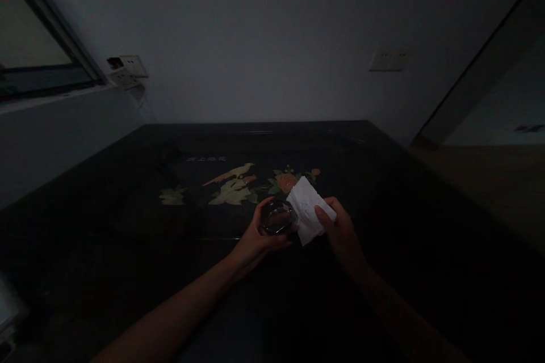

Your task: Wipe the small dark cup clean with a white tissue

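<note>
Dim light. The left hand (254, 236) is grasping a dark-looking glass (278, 218). The glass is sitting inside the curve of the fingers: one side of the grip is running along its far left edge, while the thumb is lying across its near side. Its round mouth is facing the camera. The right hand (339, 231) is pinching a sheet of white paper (307, 210); the thumb is pressing on the upper face near the right edge, and the rest of the paper is extending leftward beyond the fingers toward the glass. Paper and glass are meeting in view at the glass's right rim; actual contact: cannot tell.

Both hands are working over a black surface (238, 140). A painted bird (235, 173) and an orange flower (285, 182) are showing just beyond them. Wall sockets (389, 60) are showing behind.
</note>
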`<state>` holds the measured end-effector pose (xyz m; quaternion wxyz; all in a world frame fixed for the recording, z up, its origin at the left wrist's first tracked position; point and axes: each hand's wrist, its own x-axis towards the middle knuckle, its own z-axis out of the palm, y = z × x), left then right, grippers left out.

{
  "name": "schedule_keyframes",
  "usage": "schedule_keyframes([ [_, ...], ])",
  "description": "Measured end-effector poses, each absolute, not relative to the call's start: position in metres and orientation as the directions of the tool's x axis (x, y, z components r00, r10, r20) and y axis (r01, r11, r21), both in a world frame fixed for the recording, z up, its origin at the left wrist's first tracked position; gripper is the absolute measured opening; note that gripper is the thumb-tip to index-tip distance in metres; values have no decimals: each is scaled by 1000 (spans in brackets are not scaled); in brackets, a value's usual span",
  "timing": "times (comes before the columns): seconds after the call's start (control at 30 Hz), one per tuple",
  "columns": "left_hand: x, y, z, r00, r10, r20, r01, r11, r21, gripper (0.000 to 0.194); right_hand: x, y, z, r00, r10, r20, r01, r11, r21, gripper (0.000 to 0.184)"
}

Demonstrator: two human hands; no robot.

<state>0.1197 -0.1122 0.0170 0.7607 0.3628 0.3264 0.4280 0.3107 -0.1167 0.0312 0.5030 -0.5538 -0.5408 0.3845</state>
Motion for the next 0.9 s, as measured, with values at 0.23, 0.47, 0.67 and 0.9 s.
schedule_keyframes([
  [0.23,117,-106,14,465,873,-149,-528,409,745,95,295,-124,24,60,984,168,220,151,-964,27],
  [0.47,116,-106,17,519,838,-167,-603,498,623,59,292,-121,15,118,977,176,187,152,-971,48],
  [0.67,117,-106,8,526,837,-153,-599,492,632,38,295,-121,24,91,988,126,173,109,-979,32],
  [0.9,117,-103,10,521,816,-252,-626,565,537,50,301,-115,15,158,983,89,90,75,-993,34],
])
